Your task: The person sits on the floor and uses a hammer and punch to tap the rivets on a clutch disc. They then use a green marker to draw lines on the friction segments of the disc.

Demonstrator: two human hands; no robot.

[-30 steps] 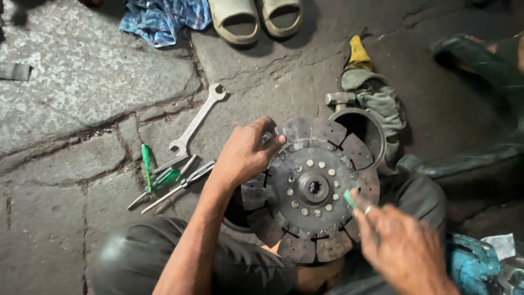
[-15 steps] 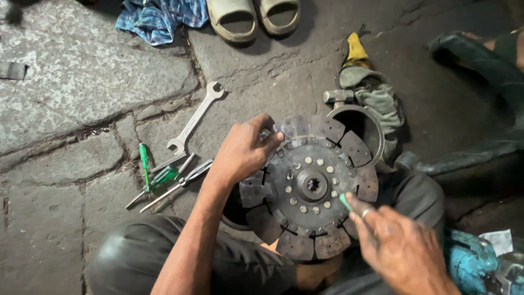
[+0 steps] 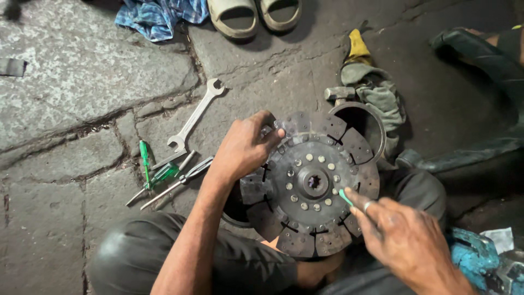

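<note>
Slid a little inward across the clutch disc (image 3: 311,183), right hand (image 3: 406,240) pinched shut on green tool (image 3: 346,197), left hand (image 3: 245,145) clamped on rim over lap, best kept steady, wrench (image 3: 195,116) and screwdrivers (image 3: 158,177) beyond.

sandals (image 3: 255,15) cut off, blue cloth (image 3: 155,16) cropped

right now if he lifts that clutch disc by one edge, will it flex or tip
The clutch disc looks like rigid metal with riveted pads, so it probably won't flex. It seems heavy for its size, so gripped only at the rim by the left hand it would likely hang downward. The worn, grimy surface may be somewhat slippery.
</note>
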